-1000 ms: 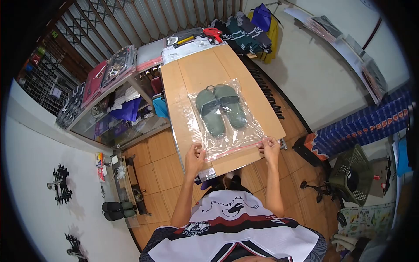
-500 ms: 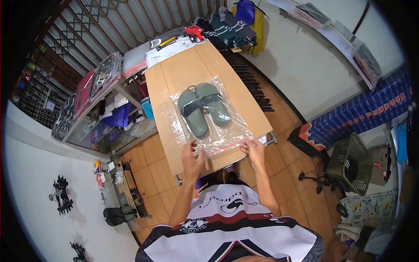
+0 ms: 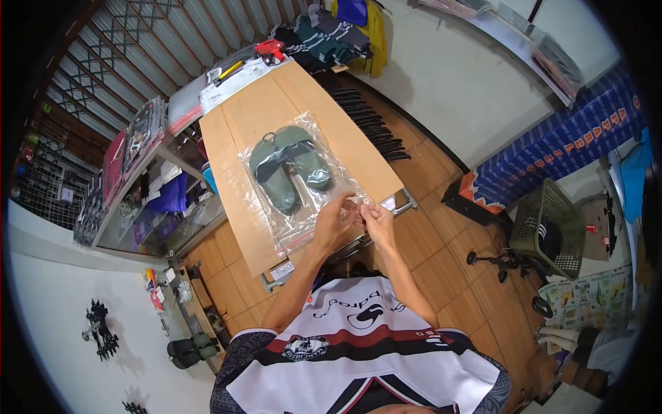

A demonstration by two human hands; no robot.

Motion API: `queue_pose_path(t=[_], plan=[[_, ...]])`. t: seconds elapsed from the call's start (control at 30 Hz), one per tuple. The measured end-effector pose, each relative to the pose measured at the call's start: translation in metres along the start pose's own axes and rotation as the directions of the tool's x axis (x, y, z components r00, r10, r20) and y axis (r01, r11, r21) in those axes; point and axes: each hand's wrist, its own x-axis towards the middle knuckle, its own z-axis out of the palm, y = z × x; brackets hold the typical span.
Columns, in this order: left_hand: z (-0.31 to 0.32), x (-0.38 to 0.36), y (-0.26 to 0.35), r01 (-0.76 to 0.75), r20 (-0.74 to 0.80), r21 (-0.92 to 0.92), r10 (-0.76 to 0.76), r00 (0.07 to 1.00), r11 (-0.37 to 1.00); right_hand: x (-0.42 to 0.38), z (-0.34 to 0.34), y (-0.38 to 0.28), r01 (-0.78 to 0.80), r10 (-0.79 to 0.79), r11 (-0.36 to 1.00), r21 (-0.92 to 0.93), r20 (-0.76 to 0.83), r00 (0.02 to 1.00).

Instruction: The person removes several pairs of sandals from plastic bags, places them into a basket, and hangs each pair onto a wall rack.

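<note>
A pair of olive-green slide sandals [image 3: 281, 193] lies inside a clear plastic bag [image 3: 265, 219] on the wooden table. The bag's red zip strip [image 3: 298, 241] runs along the side nearest me. My right hand [image 3: 378, 225] pinches the bag at its near right corner. Close beside it, my left hand [image 3: 335, 221] has its fingers curled on the same corner, gripping the film next to my right fingertips. Part of the strip is hidden behind my left hand.
The table [image 3: 231, 127] has papers and a red tape dispenser [image 3: 269, 50] at its far end. A glass display case [image 3: 148, 200] stands on the left. To the right are black hangers [image 3: 369, 124], blue boxes [image 3: 552, 152] and a green crate [image 3: 545, 234].
My left hand has moved right along the bag's near edge to join my right hand at the corner. My right hand has closed in a pinch. The view has shifted rightward.
</note>
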Motion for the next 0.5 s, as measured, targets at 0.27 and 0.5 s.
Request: queue_pose_path(t=[0.27, 0.5], plan=[[-0.001, 0.006, 0.005, 0.072, 0.045, 0.007, -0.072, 0.996, 0.997, 0.004, -0.005, 0.007, 0.079, -0.074, 0.989, -0.122, 0.045, 0.996], [0.006, 0.011, -0.009, 0.090, 0.068, 0.008, -0.090, 0.994, 0.996, 0.002, -0.002, 0.002, 0.128, -0.114, 0.983, -0.132, 0.109, 0.987]])
